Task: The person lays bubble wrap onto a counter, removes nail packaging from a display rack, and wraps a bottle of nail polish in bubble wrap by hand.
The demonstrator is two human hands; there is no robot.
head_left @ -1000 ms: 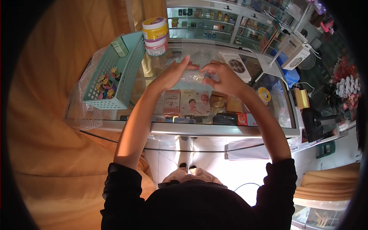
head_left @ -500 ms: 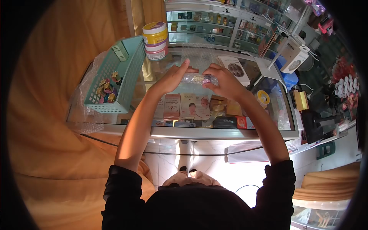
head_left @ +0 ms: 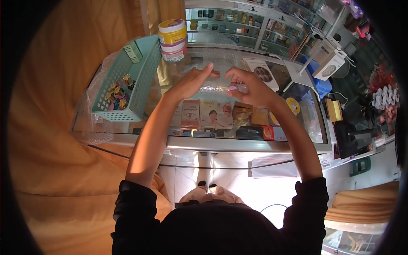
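A small bundle in bubble wrap (head_left: pixel 214 88) lies on the glass counter (head_left: pixel 170 76) between my hands, with something pink and gold showing through at its right end. My left hand (head_left: pixel 193 82) rests against the bundle's left end, thumb raised and fingers stretched out. At the right end, my right hand (head_left: pixel 248 87) has its fingers curved and apart around the bundle, without a closed grip. A loose flat part of the bubble wrap (head_left: pixel 221 53) stretches away behind the hands.
A green basket (head_left: pixel 142 83) with gold-topped bottles (head_left: pixel 115 95) and a small box (head_left: pixel 132 52) stands left. Stacked jars (head_left: pixel 172 40) are beside it. To the right are an eyelash box (head_left: pixel 261 72), a tape roll (head_left: pixel 293 105) and a metal stand (head_left: pixel 299 74).
My right hand closed on the bundle's right end half a second ago, and its fingers are now spread apart. My left hand has stayed nearly in place.
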